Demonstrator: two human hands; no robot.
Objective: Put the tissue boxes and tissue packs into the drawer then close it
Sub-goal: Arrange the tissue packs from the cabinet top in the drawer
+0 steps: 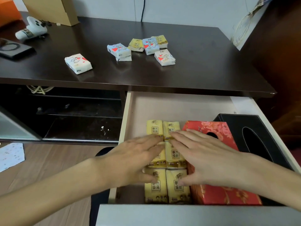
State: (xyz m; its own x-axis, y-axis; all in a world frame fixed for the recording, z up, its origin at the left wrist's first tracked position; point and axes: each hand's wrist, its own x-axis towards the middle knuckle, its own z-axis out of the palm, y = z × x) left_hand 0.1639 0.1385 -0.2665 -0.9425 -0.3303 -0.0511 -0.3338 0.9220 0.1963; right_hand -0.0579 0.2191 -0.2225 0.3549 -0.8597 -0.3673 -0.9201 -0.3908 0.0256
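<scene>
The drawer (171, 105) stands pulled out below the dark tabletop. Inside it, several yellow tissue packs (155, 186) lie in two neat columns, with a red floral tissue box (216, 193) to their right and a black tissue box (254, 128) beyond that. My left hand (130, 159) and my right hand (203, 155) lie flat on the yellow packs, fingers spread, gripping nothing. On the tabletop (203, 51) remain a white heart-print pack (78, 63) alone at the left and a loose group of several packs (146, 46), white, blue and yellow, in the middle.
A white plush toy (31, 28), a dark flat device (13, 49) and a cardboard box (53, 8) occupy the table's far left. Open dark shelves (73, 111) sit left of the drawer. Wood floor with a sheet of paper (11, 155) lies below left.
</scene>
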